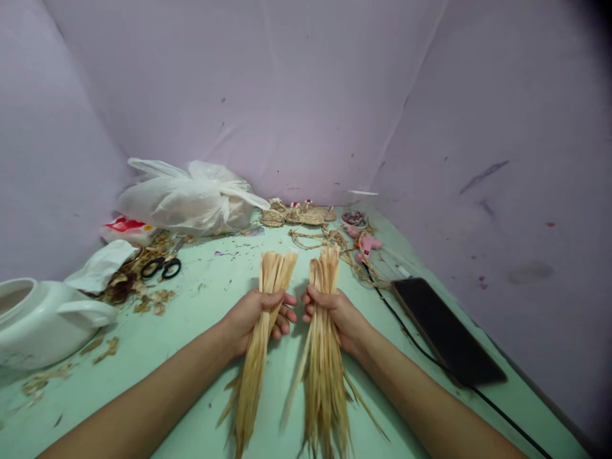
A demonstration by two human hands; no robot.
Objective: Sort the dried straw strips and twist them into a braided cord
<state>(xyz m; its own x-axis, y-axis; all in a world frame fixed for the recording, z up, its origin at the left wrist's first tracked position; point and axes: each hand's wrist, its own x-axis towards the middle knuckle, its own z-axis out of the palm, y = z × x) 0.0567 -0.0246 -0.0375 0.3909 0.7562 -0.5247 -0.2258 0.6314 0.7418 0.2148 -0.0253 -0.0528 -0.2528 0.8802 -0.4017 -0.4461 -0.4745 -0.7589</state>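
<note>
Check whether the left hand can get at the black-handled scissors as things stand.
Probably not while full: the left hand holds a bundle of dry strips. Otherwise the way looks free; the scissors' handles lie uncovered.

smudged lilac walls (306, 102) edge a green tabletop (205, 271) – top right unclear.

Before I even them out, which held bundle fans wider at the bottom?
The right bundle, in the right hand: its lower strips splay, with stray ones to both sides. The left bundle, in the left hand, is narrower.
</note>
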